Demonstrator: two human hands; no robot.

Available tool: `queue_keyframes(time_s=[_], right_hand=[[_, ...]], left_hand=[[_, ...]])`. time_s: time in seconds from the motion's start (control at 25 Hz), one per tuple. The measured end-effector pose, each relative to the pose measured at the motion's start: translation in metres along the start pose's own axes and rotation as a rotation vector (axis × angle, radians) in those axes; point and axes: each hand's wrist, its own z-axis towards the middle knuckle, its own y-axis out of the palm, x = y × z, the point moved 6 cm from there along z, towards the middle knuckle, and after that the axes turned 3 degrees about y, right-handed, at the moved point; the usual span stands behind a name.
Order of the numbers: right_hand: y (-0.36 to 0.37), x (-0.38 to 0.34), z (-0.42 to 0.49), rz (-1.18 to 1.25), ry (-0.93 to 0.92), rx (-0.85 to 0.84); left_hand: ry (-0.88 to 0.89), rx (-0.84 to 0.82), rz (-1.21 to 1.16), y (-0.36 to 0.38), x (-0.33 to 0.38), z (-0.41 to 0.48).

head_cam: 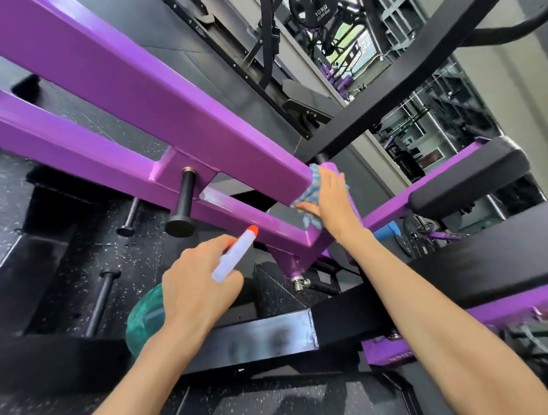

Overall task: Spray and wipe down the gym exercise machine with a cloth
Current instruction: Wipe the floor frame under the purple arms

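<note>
A purple steel frame of the exercise machine (144,97) runs diagonally from upper left to centre. My right hand (333,199) presses a blue-and-white checked cloth (309,195) flat against the end of the upper purple beam, fingers straight. My left hand (197,284) grips a spray bottle (237,255) with a white head and an orange nozzle tip aimed at the lower purple bar (251,217), which shows a wet sheen. The bottle's teal body (144,317) sticks out below my wrist.
A black weight peg (184,204) juts from the lower purple beam. Black pads (470,175) lie to the right, and a black crossbar (265,338) crosses below my arms. The speckled rubber floor (91,251) holds more pegs. A 10 kg plate (314,7) hangs at top.
</note>
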Motion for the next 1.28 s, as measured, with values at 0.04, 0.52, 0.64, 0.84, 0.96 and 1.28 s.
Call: queue_keyframes(time_s=[0.04,0.52,0.64,0.84,0.96,1.28], right_hand=[[0.001,-0.018,0.007,0.031,-0.082,0.018],[0.023,-0.002,-0.057,0.493,0.202,0.644],[0.073,-0.044,-0.074,0.513,0.046,0.400],[0.122,-0.084,0.003,0.545,0.083,0.029],[0.147,-0.091,-0.001,0.212,-0.247,-0.056],[0.146,0.014,-0.021,0.015,0.098,-0.146]], left_hand=[[-0.004,-0.003,-0.017,0.005,0.000,-0.001],[-0.050,-0.008,-0.062,0.015,-0.028,0.008],[0.007,0.023,-0.024,0.011,-0.034,0.012],[-0.031,-0.018,-0.067,0.027,-0.048,0.007],[-0.064,-0.049,-0.091,0.039,-0.056,0.007],[-0.061,-0.021,-0.074,0.044,-0.059,0.008]])
